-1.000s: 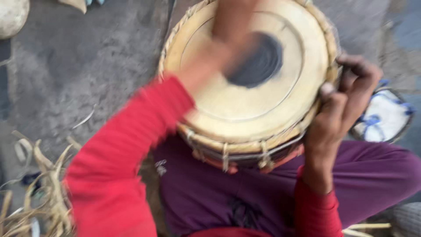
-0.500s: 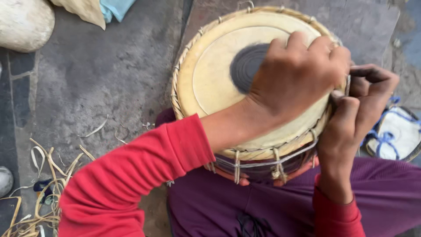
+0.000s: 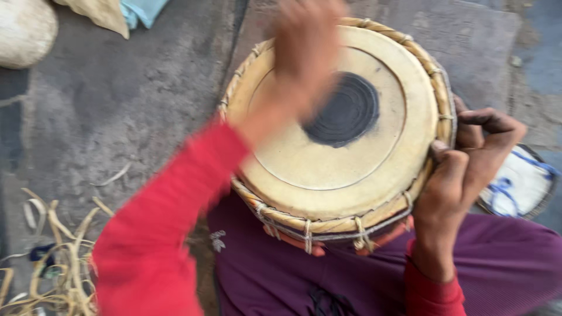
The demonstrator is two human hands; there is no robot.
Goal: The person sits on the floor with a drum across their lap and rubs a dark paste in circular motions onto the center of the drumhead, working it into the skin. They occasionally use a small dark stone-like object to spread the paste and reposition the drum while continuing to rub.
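Note:
A round drum (image 3: pixel 328 175) with a pale skin head and a black centre patch (image 3: pixel 345 111) rests on my lap, its rim laced with hide straps. My left hand (image 3: pixel 304 52) is blurred above the far left part of the drum head, fingers loosely together, holding nothing that I can see. My right hand (image 3: pixel 468 158) grips the drum's right rim, thumb and fingers curled over the braided edge. Red sleeves cover both forearms.
Grey concrete floor (image 3: pixel 117 105) lies to the left. Strips of pale hide (image 3: pixel 52 263) are heaped at lower left. A pale sack (image 3: pixel 23 29) and blue cloth (image 3: pixel 140 9) sit at top left. A white and blue bag (image 3: pixel 521 181) lies at right.
My left hand has lifted from the right side of the drum head and swung to the upper left. My right hand stays on the rim.

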